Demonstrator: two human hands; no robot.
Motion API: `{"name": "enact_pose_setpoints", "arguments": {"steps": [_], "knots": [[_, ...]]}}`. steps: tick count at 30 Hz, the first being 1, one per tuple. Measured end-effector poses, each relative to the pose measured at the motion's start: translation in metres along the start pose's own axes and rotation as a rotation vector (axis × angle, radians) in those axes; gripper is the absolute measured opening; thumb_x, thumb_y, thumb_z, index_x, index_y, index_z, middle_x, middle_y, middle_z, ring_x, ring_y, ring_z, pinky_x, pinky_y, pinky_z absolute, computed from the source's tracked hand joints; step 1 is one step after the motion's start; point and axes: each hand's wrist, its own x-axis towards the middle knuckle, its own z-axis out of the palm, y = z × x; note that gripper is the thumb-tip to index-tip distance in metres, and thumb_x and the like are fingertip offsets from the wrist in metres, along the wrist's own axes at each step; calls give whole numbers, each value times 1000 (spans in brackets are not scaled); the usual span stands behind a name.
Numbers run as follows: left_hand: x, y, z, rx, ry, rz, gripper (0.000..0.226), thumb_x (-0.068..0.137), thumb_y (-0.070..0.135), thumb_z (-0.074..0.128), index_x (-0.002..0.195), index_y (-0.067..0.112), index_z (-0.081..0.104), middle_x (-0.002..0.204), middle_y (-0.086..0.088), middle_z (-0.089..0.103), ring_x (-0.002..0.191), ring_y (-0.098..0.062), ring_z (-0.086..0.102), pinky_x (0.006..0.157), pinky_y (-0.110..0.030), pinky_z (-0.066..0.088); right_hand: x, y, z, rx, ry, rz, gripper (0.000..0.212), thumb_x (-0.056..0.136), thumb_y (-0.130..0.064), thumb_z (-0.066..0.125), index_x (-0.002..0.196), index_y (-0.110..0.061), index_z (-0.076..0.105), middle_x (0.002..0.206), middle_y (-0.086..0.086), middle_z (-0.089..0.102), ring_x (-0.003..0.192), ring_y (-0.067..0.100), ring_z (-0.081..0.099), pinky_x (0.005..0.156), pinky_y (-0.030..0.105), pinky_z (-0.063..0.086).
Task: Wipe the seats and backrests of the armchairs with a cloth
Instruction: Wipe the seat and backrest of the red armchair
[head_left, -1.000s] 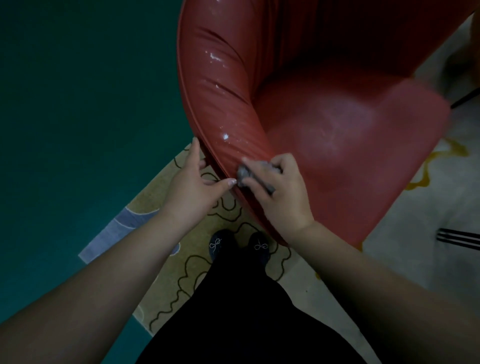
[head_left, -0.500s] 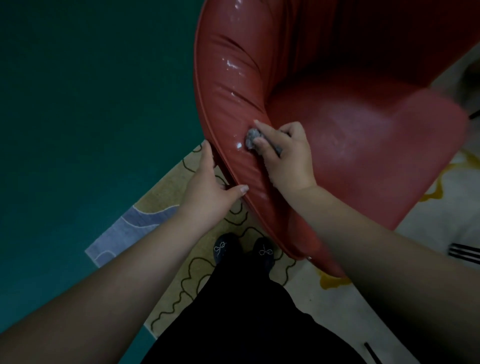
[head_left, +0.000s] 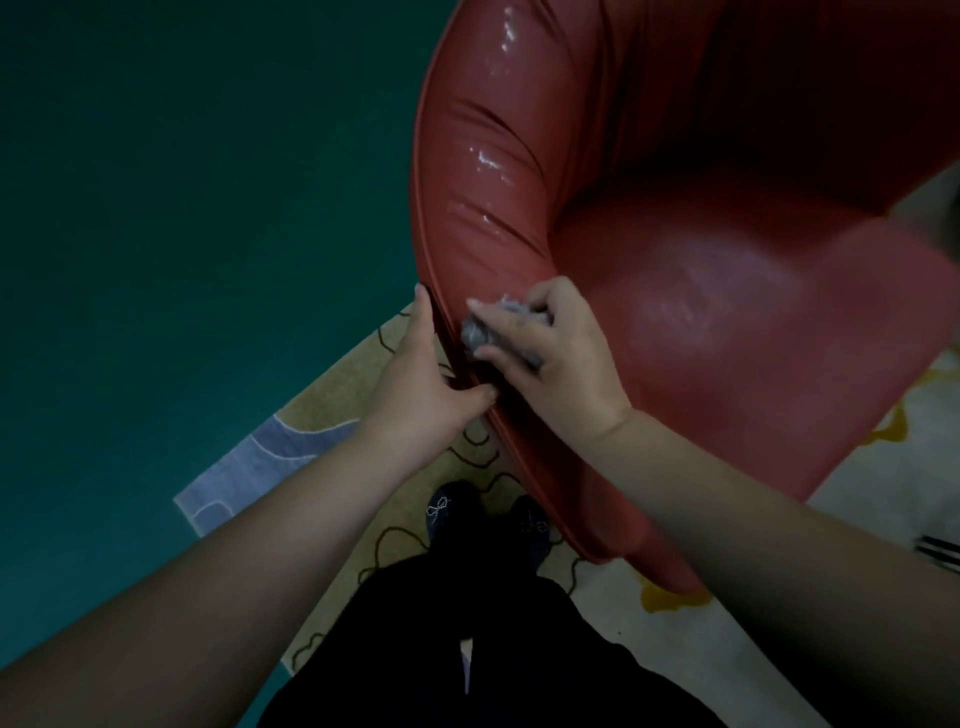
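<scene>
A glossy red armchair (head_left: 727, 291) fills the upper right, its curved backrest wet and shiny. My right hand (head_left: 550, 353) grips a small grey cloth (head_left: 483, 332) and presses it on the inner face of the backrest's left edge, beside the seat. My left hand (head_left: 421, 384) holds the outer rim of that same edge, fingers behind it and thumb on the front, just left of the cloth.
A beige rug (head_left: 332, 405) with dark squiggle lines and a pale blue patch lies under the chair and my dark shoes (head_left: 452, 514). Dark green floor (head_left: 182, 234) spreads to the left. Yellow rug markings (head_left: 670, 597) show at the lower right.
My right hand with the cloth went up the backrest edge, then came back down toward my left hand. The left hand kept its hold on the rim.
</scene>
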Motion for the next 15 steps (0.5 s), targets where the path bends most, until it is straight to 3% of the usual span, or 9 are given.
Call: {"name": "enact_pose_setpoints", "arguments": {"steps": [3, 6, 9, 13, 15], "knots": [[1, -4, 3, -37, 7, 21, 120, 73, 23, 80, 152, 35, -9, 147, 22, 36, 106, -20, 64, 95, -42, 51, 40, 7, 8, 9, 44, 78, 38, 82, -20, 73, 119, -15, 67, 93, 14, 46, 83, 24, 51, 77, 31, 48], [3, -7, 1, -42, 4, 44, 116, 75, 31, 78, 152, 37, -8, 154, 18, 28, 115, -23, 60, 98, -44, 49, 68, 15, 15, 54, 99, 211, 36, 86, -22, 69, 121, -16, 66, 97, 9, 43, 89, 22, 52, 86, 23, 45], [14, -4, -6, -66, 24, 71, 114, 73, 34, 79, 152, 38, -2, 153, 17, 31, 121, -16, 56, 102, -37, 47, 42, 15, 9, 70, 71, 209, 37, 87, -22, 67, 123, -19, 64, 98, 8, 44, 90, 13, 49, 86, 13, 42], [35, 1, -20, -42, 18, 84, 124, 68, 37, 84, 153, 35, -6, 156, 15, 25, 137, -3, 34, 106, -19, 31, 16, 8, 5, 50, 52, 176, 39, 83, -19, 72, 122, -20, 65, 97, 6, 45, 90, 5, 47, 86, 6, 39], [39, 2, -23, -27, 3, 89, 126, 66, 37, 85, 152, 35, -7, 155, 16, 28, 135, -3, 38, 108, -22, 32, 40, 10, 12, 9, 81, 161, 36, 82, -17, 73, 119, -16, 67, 95, 10, 46, 88, 8, 47, 81, 7, 39]]}}
